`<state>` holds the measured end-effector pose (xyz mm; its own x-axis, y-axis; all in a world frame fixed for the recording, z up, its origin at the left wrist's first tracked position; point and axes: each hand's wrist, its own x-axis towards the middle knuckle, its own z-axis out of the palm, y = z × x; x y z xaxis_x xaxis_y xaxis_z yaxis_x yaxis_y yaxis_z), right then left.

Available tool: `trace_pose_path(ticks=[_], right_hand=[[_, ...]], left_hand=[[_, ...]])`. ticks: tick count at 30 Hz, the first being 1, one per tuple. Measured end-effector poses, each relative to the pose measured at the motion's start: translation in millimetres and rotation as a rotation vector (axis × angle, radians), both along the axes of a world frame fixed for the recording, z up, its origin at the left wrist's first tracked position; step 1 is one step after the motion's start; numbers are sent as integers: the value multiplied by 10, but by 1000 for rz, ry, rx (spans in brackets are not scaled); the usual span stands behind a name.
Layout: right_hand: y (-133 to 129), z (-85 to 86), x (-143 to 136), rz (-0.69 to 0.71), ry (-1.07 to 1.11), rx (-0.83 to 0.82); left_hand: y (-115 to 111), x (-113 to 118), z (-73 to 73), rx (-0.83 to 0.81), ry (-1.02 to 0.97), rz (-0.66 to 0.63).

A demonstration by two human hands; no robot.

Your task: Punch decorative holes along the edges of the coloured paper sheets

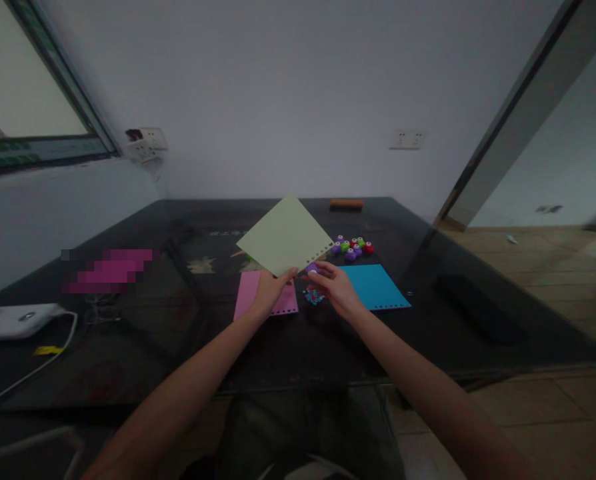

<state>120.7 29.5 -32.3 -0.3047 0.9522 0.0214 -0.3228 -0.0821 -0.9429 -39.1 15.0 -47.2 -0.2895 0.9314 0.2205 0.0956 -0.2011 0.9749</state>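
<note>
A pale green sheet [285, 233] with punched holes along its lower right edge is raised above the table. My left hand [273, 288] grips its bottom corner, thumb on top. Beside that corner, my right hand [335, 285] pinches a small purple object [313, 268], close to the holes. Under my left hand lies a pink sheet [245, 290] with holes along its near edge. A blue sheet [381, 287], also punched, rests right of my right hand. Between the two lies a small pile of blue and red bits [313, 295].
Several purple, green and red round pieces [354, 249] sit behind the blue sheet. A brown roll [347, 204] is at the table's back edge. On the right lies a dark case [478, 310]. A white power strip [21, 321] with a cable is at the left.
</note>
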Motion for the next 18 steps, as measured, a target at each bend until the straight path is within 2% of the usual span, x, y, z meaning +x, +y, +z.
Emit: trace_pose_path(ticks=[4,13,18], right_hand=[[-5,5,-10,-13,3,11],[-3,-12,-14,-24,4,12],[1,-15,-11,-27,-14,12]], left_hand=[[0,-3,-3,-12,-2,-15],[-49,34,90,-11,25,-28],[-54,34,95,89,89,-25]])
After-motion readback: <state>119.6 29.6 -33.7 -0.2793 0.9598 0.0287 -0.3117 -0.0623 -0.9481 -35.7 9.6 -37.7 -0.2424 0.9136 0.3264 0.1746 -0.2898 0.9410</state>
